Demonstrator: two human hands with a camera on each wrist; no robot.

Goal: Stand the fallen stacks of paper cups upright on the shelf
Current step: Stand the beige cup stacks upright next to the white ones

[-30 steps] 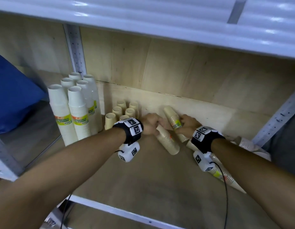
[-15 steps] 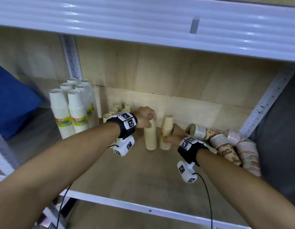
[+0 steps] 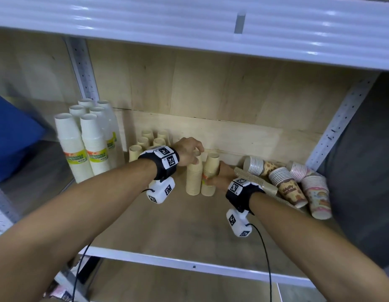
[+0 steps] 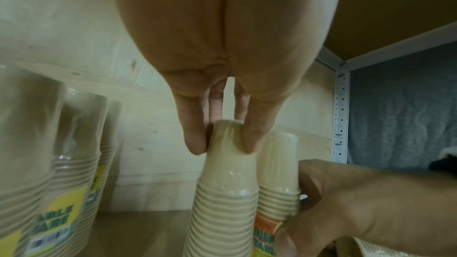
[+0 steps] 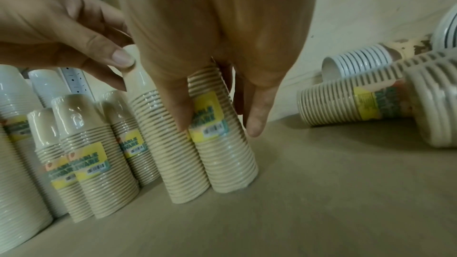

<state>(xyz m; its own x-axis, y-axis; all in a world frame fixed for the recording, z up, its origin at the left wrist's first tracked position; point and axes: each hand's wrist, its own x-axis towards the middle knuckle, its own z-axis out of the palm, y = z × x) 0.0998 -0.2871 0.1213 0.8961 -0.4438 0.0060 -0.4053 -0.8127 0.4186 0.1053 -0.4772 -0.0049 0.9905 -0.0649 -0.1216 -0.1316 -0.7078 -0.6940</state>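
- The top of the right beige stack (image 5: 222, 134) is hidden behind the right hand (image 5: 210, 32) in the right wrist view, and the heap's lowest fallen stack (image 3: 254, 182) is partly covered by the right wristband in the head view
- The left beige stack (image 4: 222, 192) is pinched at its top cup by the thumb and fingertips (image 4: 249, 140) of the left hand (image 3: 187, 152), reached down from above
- The right beige stack is gripped at its labelled middle by the right hand, fingers curled round it
- Both stacks are seen upright, touching, mid-shelf (image 3: 167, 227), between the standing beige stacks (image 3: 145, 142) and the fallen patterned stacks (image 3: 287, 184)
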